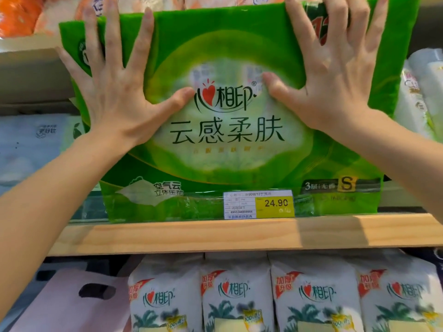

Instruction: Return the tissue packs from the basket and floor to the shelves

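Observation:
A large green tissue pack with a white oval and dark lettering stands upright on a wooden shelf, filling the middle of the view. My left hand lies flat on its upper left face with the fingers spread wide. My right hand is pressed flat on the upper right face, also with spread fingers. Both thumbs dent the plastic near the pack's logo. Neither hand wraps around the pack. A price tag reading 24.90 sits at the shelf edge in front of the pack's base.
Pale blue packs stand left of the green pack and white packs right of it. Orange packs sit on the shelf above. Below are white packs in a row and a pink pack with a handle hole.

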Action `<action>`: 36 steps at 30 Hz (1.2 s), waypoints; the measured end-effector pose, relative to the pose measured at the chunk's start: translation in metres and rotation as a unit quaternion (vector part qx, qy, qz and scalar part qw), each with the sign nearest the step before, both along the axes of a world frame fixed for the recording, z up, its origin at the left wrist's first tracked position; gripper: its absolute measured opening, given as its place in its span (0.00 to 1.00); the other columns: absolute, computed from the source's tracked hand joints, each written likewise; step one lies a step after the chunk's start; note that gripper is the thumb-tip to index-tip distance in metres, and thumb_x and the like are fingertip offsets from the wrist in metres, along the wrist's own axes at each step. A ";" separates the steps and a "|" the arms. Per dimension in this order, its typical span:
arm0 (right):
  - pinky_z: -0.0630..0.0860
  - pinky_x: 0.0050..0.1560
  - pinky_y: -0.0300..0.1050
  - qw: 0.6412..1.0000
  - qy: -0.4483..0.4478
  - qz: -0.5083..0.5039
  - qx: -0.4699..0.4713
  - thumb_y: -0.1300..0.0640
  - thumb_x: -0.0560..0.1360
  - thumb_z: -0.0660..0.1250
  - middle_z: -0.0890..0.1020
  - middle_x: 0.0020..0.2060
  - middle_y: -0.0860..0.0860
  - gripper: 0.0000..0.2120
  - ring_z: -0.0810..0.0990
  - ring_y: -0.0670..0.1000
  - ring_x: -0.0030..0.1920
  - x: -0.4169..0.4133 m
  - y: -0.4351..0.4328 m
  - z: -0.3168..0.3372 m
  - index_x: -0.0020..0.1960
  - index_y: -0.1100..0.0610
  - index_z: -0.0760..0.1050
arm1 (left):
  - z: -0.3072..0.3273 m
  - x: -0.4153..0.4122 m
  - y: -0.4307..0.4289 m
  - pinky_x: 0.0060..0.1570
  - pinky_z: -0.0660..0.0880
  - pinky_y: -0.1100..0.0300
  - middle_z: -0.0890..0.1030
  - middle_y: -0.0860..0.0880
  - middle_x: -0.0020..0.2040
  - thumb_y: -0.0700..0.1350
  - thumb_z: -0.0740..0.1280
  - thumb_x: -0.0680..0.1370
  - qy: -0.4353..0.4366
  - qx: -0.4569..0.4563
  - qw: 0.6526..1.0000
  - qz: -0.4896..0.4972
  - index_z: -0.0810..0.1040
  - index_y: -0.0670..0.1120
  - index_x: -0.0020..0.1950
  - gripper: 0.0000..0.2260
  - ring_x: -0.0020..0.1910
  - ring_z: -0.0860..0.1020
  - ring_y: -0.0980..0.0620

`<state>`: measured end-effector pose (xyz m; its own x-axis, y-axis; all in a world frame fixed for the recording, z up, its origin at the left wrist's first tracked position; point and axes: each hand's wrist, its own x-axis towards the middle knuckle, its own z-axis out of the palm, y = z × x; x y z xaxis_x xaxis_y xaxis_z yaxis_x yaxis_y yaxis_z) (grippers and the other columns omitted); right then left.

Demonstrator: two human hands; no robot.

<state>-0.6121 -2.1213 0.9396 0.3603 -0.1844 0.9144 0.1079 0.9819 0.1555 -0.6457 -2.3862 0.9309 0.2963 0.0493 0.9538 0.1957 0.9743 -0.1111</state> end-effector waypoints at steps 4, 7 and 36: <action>0.45 0.70 0.66 1.000 -0.008 0.002 -0.002 0.29 0.69 0.48 0.64 0.69 0.61 0.37 0.58 0.63 0.71 0.002 -0.001 0.002 0.74 0.45 0.52 | 0.001 0.001 -0.001 0.66 0.41 0.30 0.50 0.41 0.78 0.77 0.48 0.68 -0.008 0.001 1.000 0.003 0.49 0.57 0.77 0.42 0.76 0.47 0.38; 0.44 0.70 0.67 1.000 -0.017 -0.001 0.004 0.30 0.69 0.48 0.63 0.71 0.61 0.37 0.56 0.63 0.72 0.003 -0.001 0.003 0.74 0.45 0.50 | 0.003 0.003 -0.001 0.66 0.40 0.31 0.49 0.42 0.78 0.78 0.47 0.67 -0.018 -0.003 1.000 -0.001 0.48 0.58 0.77 0.43 0.76 0.46 0.39; 0.45 0.72 0.61 0.976 -0.216 0.005 -0.020 0.32 0.72 0.43 0.55 0.75 0.55 0.35 0.51 0.57 0.74 -0.054 0.016 0.002 0.74 0.46 0.50 | 0.001 -0.058 -0.008 0.70 0.41 0.35 0.45 0.49 0.78 0.77 0.42 0.66 -0.209 -0.035 0.977 0.005 0.46 0.63 0.75 0.40 0.76 0.43 0.45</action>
<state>-0.6659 -2.1053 0.9419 -0.0595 -0.1431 0.9879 0.0310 0.9889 0.1451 -0.7037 -2.3938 0.9317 -0.1193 0.1197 0.9856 0.2292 0.9692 -0.0900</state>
